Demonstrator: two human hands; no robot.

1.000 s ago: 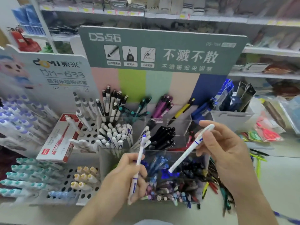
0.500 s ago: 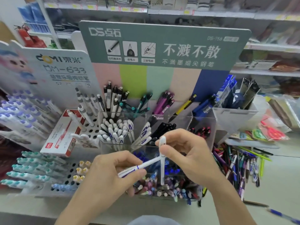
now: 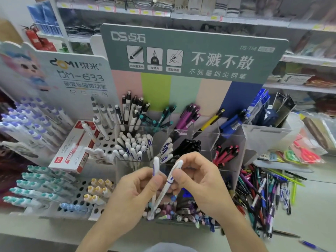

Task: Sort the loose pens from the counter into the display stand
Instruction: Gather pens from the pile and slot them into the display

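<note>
In front of the clear display stand [image 3: 231, 142], my left hand [image 3: 134, 191] grips a white pen [image 3: 156, 165] that stands nearly upright. My right hand [image 3: 201, 180] pinches the upper end of a second white pen with a blue band [image 3: 168, 185]. That pen slants down to the left, between the two hands, and the two pens nearly touch. Behind them, a stand compartment holds several matching white pens [image 3: 134, 148]. A heap of loose pens [image 3: 263, 195] lies on the counter right of the stand.
A white punched rack [image 3: 80, 190] with teal and yellow pens stands at the left, with a red and white box [image 3: 72, 150] on it. A grey bin [image 3: 265, 137] of blue packs sits behind the loose pens. Store shelves fill the background.
My hands have drawn together at the stand's front. The left pen swung from lying crosswise to upright, and the right pen now slants beside it.
</note>
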